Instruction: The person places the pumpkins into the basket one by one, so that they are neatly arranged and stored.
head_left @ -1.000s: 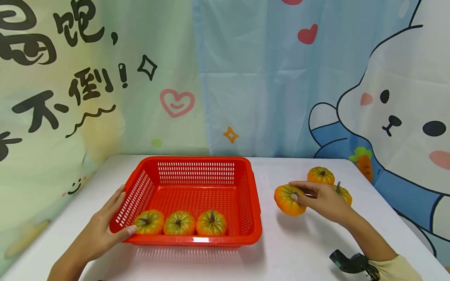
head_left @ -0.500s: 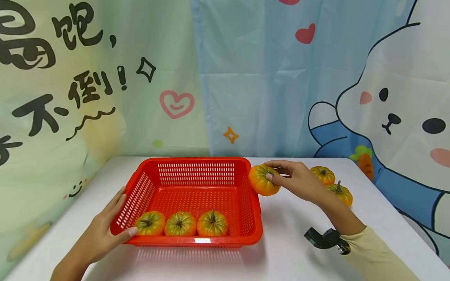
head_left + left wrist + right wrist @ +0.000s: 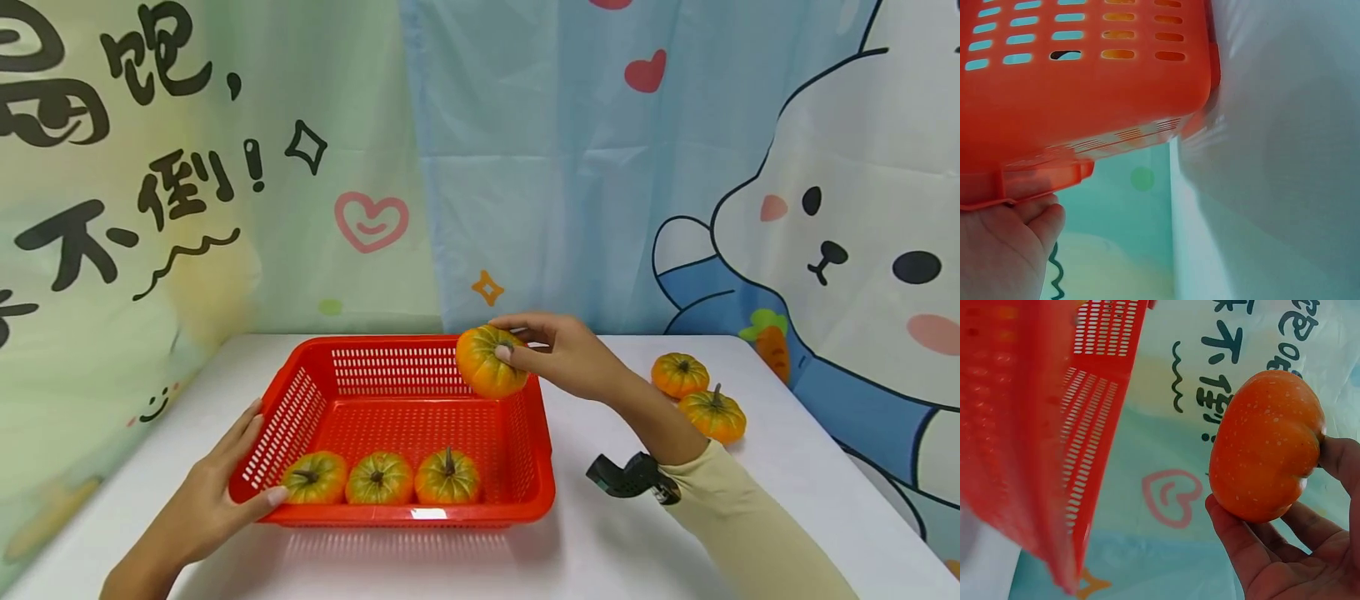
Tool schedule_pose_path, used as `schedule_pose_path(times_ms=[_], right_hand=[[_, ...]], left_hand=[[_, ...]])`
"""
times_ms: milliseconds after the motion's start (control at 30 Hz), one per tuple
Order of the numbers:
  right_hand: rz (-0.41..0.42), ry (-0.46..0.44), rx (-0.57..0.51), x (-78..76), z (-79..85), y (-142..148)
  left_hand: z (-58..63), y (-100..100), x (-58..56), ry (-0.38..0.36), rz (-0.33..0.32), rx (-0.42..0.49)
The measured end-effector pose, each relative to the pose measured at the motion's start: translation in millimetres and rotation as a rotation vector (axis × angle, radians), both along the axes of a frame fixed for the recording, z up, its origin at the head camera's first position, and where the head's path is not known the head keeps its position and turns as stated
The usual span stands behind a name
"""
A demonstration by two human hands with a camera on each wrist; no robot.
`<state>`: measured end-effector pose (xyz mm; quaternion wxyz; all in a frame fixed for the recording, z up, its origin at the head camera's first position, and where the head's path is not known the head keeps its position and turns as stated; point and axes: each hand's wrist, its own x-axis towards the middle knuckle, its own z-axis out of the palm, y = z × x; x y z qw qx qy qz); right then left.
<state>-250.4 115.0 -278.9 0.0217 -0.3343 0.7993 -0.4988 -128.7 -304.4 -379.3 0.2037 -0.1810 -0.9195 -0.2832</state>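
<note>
A red plastic basket (image 3: 420,513) with slotted walls stands on the white table. My left hand (image 3: 197,504) holds its near left corner, thumb over the rim and fingers along the outer side; in the left wrist view fingers (image 3: 1047,225) lie under the lip. Three small orange-green pumpkins (image 3: 377,478) sit in a row along the basket's near side. My right hand (image 3: 566,354) pinches another pumpkin (image 3: 483,362) by thumb and fingertips, above the basket's far right corner. In the right wrist view this held pumpkin (image 3: 1266,447) is off every surface.
Two more pumpkins, one farther back (image 3: 678,374) and one nearer (image 3: 714,414), rest on the table (image 3: 600,533) at the right. A printed curtain (image 3: 510,167) hangs behind the table. A black wrist device (image 3: 633,477) sits at the right cuff.
My right hand has carried the pumpkin leftward and up, from beside the other two on the right to over the basket. My left hand has stayed on the basket.
</note>
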Motion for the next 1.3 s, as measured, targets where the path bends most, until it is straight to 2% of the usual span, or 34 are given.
schedule_pose_path(times_ms=[200,433,767,1000,1167,1300], right_hand=[[0.014,0.021,0.012,-9.7,9.5,-21],[0.057,0.043,0.033,-19.7,10.2,-43],[0.126,0.004,0.038,-30.9,9.7,-72],[0.166,0.014,0.051,-38.2,12.2,-96],[0.185,-0.032,0.079,-39.4,9.1,-106],[0.186,-0.059,0.089,-41.3,4.8,-115]], left_hand=[[0.8,0,-0.2,-0.004,0.0,-0.001],[-0.9,1,2.3,-0.022,0.012,0.005],[0.3,0,0.7,-0.021,0.005,0.004],[-0.4,0,0.9,-0.01,-0.002,0.009],[-1.3,1,-0.4,0.003,-0.018,0.018],[-1.5,0,-0.5,-0.007,-0.006,0.014]])
